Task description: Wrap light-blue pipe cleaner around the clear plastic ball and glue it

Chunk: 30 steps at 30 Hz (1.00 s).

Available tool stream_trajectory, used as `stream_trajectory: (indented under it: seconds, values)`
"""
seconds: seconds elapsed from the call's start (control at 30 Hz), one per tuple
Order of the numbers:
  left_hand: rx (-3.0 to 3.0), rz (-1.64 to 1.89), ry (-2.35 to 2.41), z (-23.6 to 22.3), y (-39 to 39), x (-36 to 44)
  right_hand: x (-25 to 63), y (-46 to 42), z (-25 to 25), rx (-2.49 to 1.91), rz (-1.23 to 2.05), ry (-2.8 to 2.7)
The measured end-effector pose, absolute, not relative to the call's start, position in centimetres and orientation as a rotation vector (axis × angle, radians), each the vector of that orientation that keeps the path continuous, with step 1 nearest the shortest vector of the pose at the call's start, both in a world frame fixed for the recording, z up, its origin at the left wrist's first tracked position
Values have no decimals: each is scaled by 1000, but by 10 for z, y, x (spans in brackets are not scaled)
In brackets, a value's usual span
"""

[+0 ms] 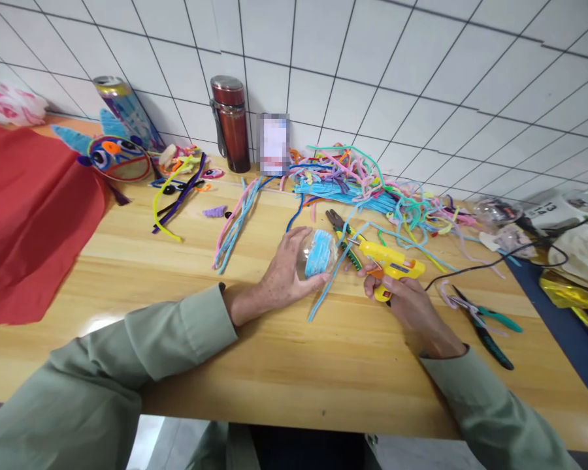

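My left hand (290, 273) is closed around a clear plastic ball (302, 261) that has a band of light-blue pipe cleaners (318, 253) on it. A loose light-blue pipe cleaner (320, 303) trails down beside the ball onto the table. In my right hand (406, 297) is a yellow hot glue gun (391, 261), its nozzle pointing left toward the ball, with a visible space between them. Pliers with green-and-yellow handles (345, 238) lie just behind the ball and the nozzle.
Tangled colourful pipe cleaners (357, 186) lie along the wall, near a phone (274, 143) and a red thermos (230, 124). Leftward are a blue pipe-cleaner figure (115, 156), a can (127, 108) and red cloth (34, 222). Green-handled pliers (487, 326) and a black cord (485, 260) lie at right.
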<state>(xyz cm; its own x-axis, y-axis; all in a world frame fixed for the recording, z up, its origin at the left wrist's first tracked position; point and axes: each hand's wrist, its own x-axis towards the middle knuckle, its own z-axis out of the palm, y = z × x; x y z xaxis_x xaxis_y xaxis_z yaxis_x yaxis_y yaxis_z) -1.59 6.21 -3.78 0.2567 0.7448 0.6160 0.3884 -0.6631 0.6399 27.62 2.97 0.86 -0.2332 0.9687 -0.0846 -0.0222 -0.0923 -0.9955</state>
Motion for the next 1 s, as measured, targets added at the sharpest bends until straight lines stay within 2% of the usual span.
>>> stream_trajectory:
  seconds: [0.67, 1.0]
  values:
    - [2175, 1422, 938, -33, 64, -15, 285, 22, -6, -1153, 1490, -1429]
    - [2055, 1368, 999, -41, 63, -12, 280, 21, 2, -1169, 1452, -1361]
